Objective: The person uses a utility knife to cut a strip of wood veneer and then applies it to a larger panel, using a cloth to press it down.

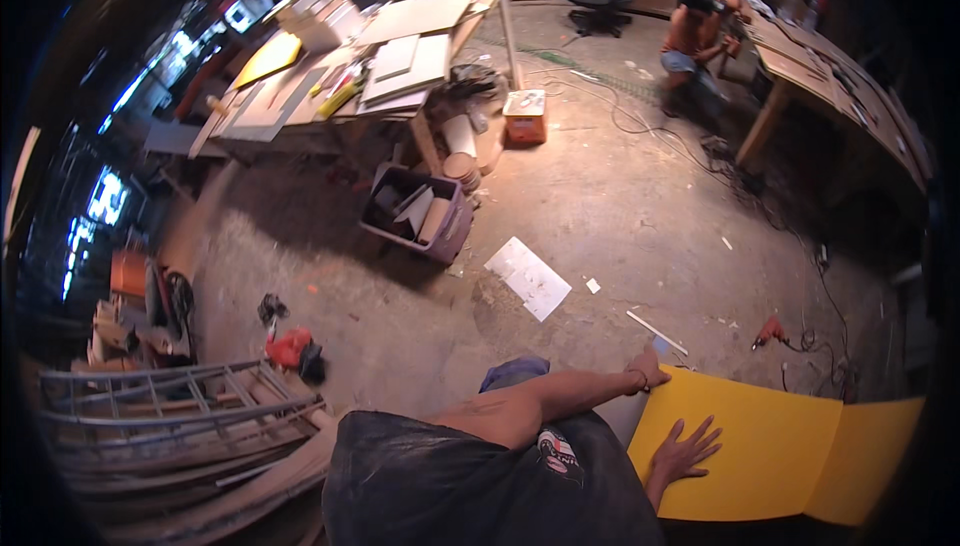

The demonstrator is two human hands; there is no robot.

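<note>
A large yellow sheet (750, 446) lies at lower right, with a crease or seam toward its right end. My left arm reaches across my dark shirt, and my left hand (648, 372) grips the sheet's upper left corner. My right hand (687, 451) rests flat on the yellow surface with fingers spread. A grey surface shows just left of the sheet, partly hidden by my arm.
A board-laden workbench (420, 16), purple bin (450, 236) and orange bucket (525, 126) are ahead. A person (690, 51) crouches by another bench (790, 66). Red tools (290, 346) (770, 331), cables and white scraps lie on the floor. A metal ladder (170, 391) lies over timber at left.
</note>
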